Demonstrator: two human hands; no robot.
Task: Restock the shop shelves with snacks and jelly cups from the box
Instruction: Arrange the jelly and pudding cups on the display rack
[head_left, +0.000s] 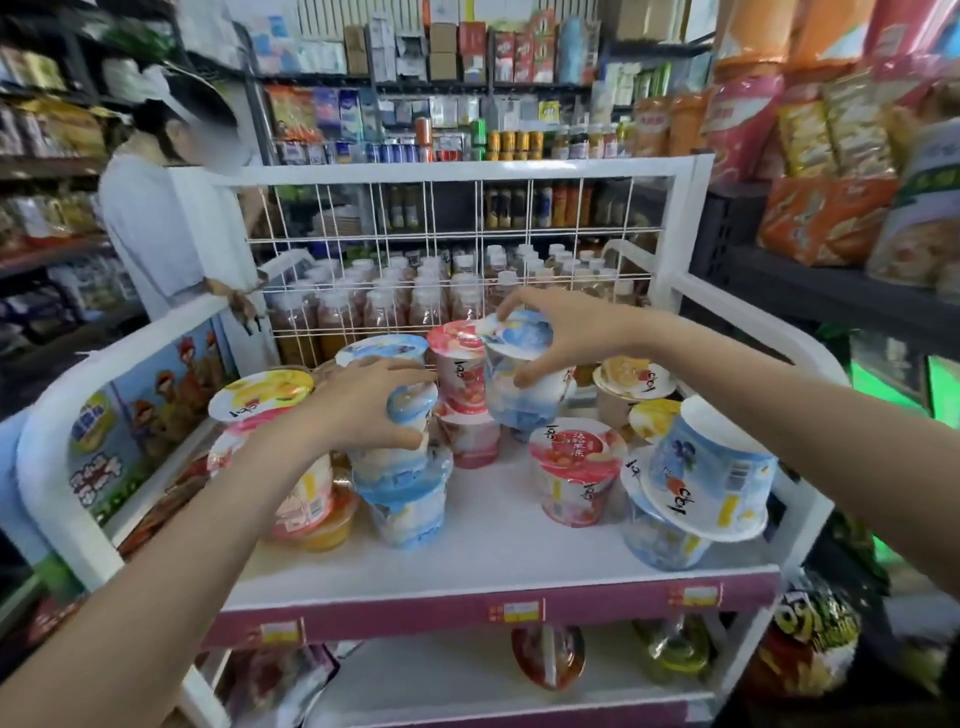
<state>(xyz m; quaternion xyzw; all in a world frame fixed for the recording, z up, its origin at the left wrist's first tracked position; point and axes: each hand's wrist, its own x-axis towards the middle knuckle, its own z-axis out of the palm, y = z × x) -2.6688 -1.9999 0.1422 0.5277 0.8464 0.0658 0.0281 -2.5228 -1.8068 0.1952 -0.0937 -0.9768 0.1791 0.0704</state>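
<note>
Shop shelving packed with snacks, cans and boxes fills the background, and at the centre of the frame stands a white display rack with a wire back panel; bottled drinks sit behind that panel. Its top shelf carries the jelly cups, some stacked, one blue cup at the right lying upside down on another. At the upper left of the frame another person in a pale top stands beside the rack.

Left of centre, the left hand grips the upper cup of a blue stack, fingers curled round its side, with a second blue cup under it. Right of centre, the right hand holds another blue jelly cup from above, fingers wrapped over its lid and wall, just beside a pink cup. Whether that cup rests on the ones below or hangs just above them is hard to tell.

The step in hand appears to be placing and tidying cups on the top shelf. The box named in the task is not in view. Next, the right-hand cup probably needs a level seat among the back cups, while the left hand steadies its stack so that it does not topple. The bare patch of shelf at centre front offers further room.
</note>
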